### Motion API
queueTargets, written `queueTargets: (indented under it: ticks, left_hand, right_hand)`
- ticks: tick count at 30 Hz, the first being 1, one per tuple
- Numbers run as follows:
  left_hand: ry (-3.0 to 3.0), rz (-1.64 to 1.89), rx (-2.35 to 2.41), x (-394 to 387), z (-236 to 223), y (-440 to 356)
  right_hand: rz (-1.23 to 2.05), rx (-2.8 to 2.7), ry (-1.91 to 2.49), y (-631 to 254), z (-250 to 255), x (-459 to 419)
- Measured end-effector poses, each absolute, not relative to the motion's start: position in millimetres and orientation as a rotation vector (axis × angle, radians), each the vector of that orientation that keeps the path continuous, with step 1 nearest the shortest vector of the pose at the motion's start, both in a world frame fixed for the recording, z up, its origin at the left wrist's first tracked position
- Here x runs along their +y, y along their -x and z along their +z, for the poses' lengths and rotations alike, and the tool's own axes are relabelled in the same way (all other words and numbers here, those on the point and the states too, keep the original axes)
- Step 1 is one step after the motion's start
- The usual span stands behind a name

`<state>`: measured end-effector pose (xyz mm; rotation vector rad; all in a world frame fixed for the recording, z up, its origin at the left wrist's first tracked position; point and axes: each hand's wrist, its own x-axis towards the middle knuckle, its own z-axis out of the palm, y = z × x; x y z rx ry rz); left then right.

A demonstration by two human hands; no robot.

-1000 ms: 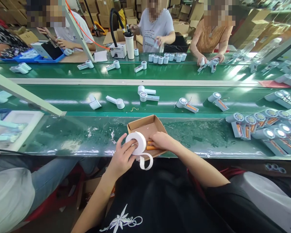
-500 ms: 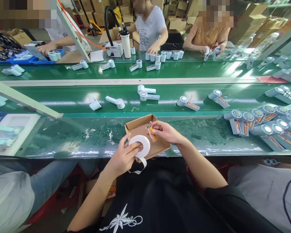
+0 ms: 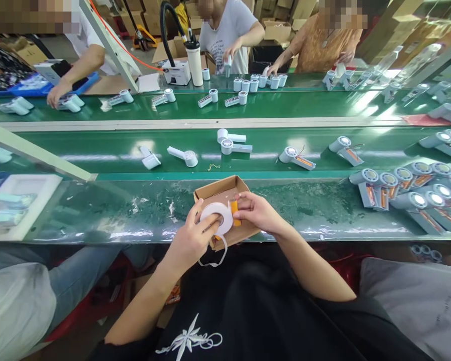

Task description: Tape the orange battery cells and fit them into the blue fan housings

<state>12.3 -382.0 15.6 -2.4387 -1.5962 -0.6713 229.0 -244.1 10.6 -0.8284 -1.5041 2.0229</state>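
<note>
My left hand (image 3: 195, 235) grips a roll of white tape (image 3: 226, 226), its fingers pushed into the core. A loose strip of tape (image 3: 222, 256) curls down from the roll. Between the thumb and fingers of my right hand (image 3: 258, 213) is an orange battery (image 3: 234, 213), held upright against the right side of the roll. Both hands are over an open cardboard box (image 3: 218, 189) on the front bench. A bit of orange shows under the roll in the box; most of it is hidden.
Handheld fan bodies lie on the green conveyor belt (image 3: 128, 145) ahead. Several fans with orange batteries (image 3: 413, 200) are grouped at the right. A white foam tray (image 3: 41, 200) stands at the left. Co-workers sit across the belt, with a white canister (image 3: 194, 65) near them.
My right hand has brought the battery against the tape roll and turned it more upright. Across the belt, one co-worker has lifted a fan part and another reaches left to the fans.
</note>
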Motion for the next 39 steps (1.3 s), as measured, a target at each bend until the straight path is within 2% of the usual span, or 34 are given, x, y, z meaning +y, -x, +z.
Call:
queueTargets:
  ticks: [6, 11, 14, 17, 22, 26, 30, 33, 36, 39]
  left_hand:
    - [2.065, -0.894, -1.685, -366.3, -4.7, -50.4]
    - [2.073, -1.115, -1.651, -364.9, -19.2, -69.9]
    - [2.125, -1.096, -1.654, -373.1, -23.5, -35.5]
    - [1.927, -0.941, -1.86, -391.8, -41.2, 29.0]
    - [1.531, -0.895, -2.089, -407.2, -67.2, 92.8]
    - [1.85, -0.93, -2.034, -329.9, -39.9, 59.1]
    - [2.351, -0.443, -2.005, -181.4, -3.5, 1.5]
    - [2.414, -0.291, -1.993, -88.4, 1.7, -30.5]
    - [2.414, -0.193, -2.018, -37.8, -4.9, -46.7]
    - [2.456, -0.088, -2.011, -18.7, -9.5, -51.6]
  right_hand:
    - [1.615, -0.732, 0.842, -186.3, -18.0, -286.5]
    - [1.728, -0.816, 0.816, -200.8, -12.9, -263.8]
    - [1.4, -0.747, 0.737, -252.2, 7.2, -209.9]
    - [1.031, -0.622, 0.693, -315.8, 22.9, -166.6]
    - [1.069, -0.731, 0.788, -383.5, 4.6, -186.3]
    - [1.08, -0.731, 0.892, -389.5, -21.2, -220.2]
    - [1.129, -0.739, 0.888, -379.7, -20.4, -223.7]
    - [1.136, -0.756, 0.864, -377.2, -9.8, -223.7]
    - [1.123, -0.776, 0.864, -387.2, -6.7, -230.9]
    - [1.137, -0.801, 0.894, -405.0, -15.4, -240.0]
